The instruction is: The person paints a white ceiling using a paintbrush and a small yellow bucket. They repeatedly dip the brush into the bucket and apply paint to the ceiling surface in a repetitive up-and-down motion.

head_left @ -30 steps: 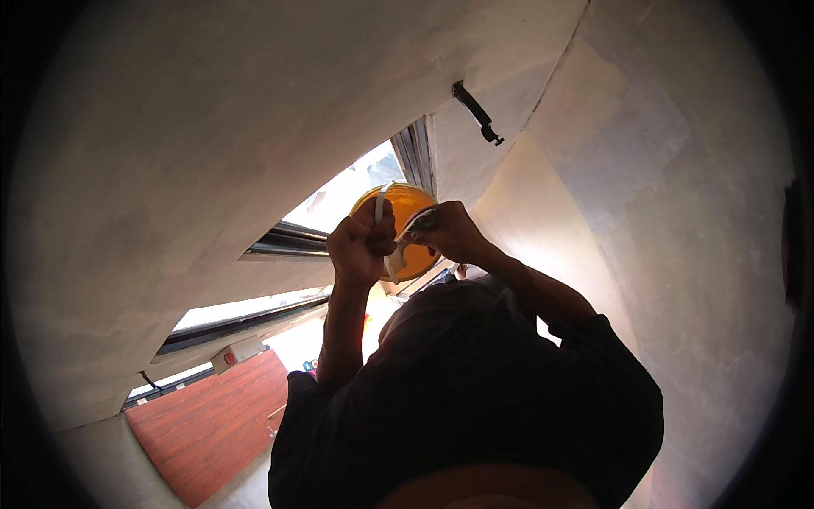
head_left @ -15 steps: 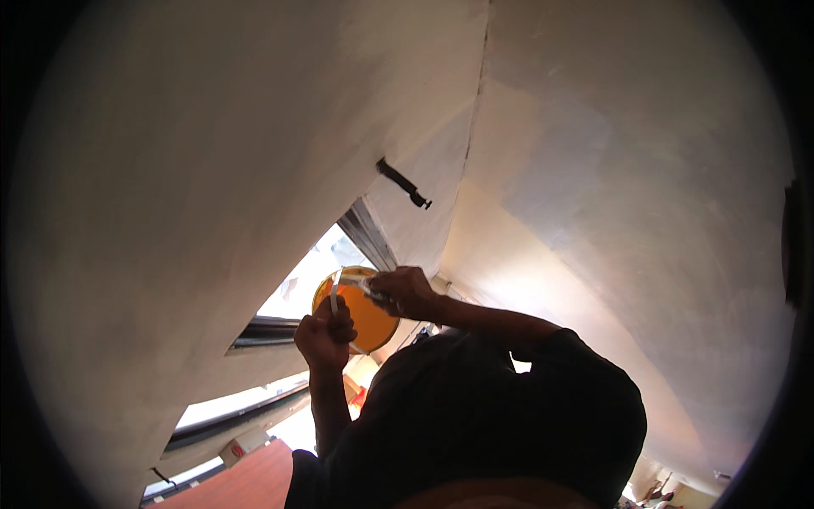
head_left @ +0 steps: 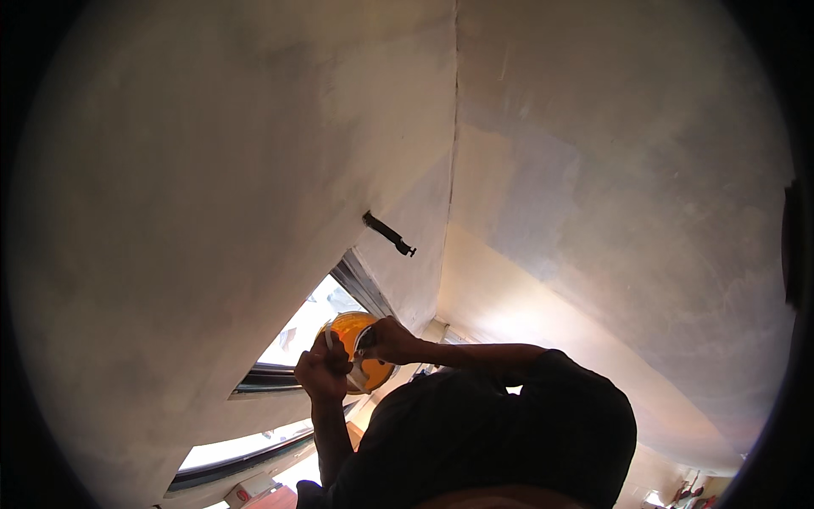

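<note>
Near the window, in the lower middle of the head view, is a round orange-yellow bucket (head_left: 381, 374). My left hand (head_left: 324, 371) is closed at its near left side, gripping a pale strip (head_left: 330, 338) that looks like the bucket's handle. From the right, my right hand (head_left: 394, 341) reaches over the rim, its fingers closed round a small tool with a pale end (head_left: 359, 371) inside the bucket. Shadow hides the exact kind of this tool. Patches of the pale coating show against the orange inside.
A black bracket (head_left: 390, 233) sticks out of the pale wall (head_left: 254, 153) above the window (head_left: 309, 322). On the right, a second wall (head_left: 627, 212) meets it at a corner and carries a greyer patch. Another window strip (head_left: 242, 450) lies lower left.
Both hands and the bucket appear lower in the picture, as do the bracket and window. My right hand has brought the tool's pale end from near the rim down into the bucket.
</note>
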A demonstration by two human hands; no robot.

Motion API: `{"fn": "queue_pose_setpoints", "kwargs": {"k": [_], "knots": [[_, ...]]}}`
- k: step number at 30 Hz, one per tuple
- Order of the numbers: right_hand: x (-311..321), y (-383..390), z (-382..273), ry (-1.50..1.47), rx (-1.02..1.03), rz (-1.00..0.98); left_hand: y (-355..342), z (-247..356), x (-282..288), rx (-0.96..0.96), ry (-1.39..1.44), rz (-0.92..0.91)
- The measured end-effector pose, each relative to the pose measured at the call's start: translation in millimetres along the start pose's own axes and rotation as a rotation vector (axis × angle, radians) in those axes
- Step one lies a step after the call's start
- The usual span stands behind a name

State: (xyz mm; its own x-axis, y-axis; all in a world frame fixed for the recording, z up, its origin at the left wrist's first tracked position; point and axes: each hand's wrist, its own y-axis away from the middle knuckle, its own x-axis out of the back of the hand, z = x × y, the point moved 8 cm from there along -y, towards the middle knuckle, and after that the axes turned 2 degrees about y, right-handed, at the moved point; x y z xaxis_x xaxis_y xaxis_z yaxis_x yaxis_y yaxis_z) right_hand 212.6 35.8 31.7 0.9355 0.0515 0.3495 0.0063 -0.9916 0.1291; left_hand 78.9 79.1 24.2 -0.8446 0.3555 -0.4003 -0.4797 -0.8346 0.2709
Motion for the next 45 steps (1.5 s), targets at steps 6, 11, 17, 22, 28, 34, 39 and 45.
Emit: {"fn": "queue_pose_setpoints", "kwargs": {"k": [6,11,17,22,28,34,39,45], "knots": [[14,4,-11,0.19,0.395,0.251,6,-6,-7,0.133,0.528,-0.07],[9,2,-2,0.443,0.559,0.289,14,-3,5,0.033,0.19,-0.013],[11,4,-5,0.422,0.431,0.257,19,27,-8,-0.264,-0.566,-0.024],[5,3,-6,0.171,0.431,0.184,4,-15,-1,0.159,0.49,-0.226],[-15,-6,38,-0.169,0.055,0.016,6,-11,-4,0.09,0.319,-0.067],[13,15,-11,0.249,0.426,0.356,25,-8,-12,0.113,0.438,-0.046],[12,33,-15,0.488,0.665,0.479,13,-21,16,0.036,0.427,-0.081],[69,30,-31,-0.266,0.181,0.28,1,-17,29,0.05,0.595,-0.139]]}}
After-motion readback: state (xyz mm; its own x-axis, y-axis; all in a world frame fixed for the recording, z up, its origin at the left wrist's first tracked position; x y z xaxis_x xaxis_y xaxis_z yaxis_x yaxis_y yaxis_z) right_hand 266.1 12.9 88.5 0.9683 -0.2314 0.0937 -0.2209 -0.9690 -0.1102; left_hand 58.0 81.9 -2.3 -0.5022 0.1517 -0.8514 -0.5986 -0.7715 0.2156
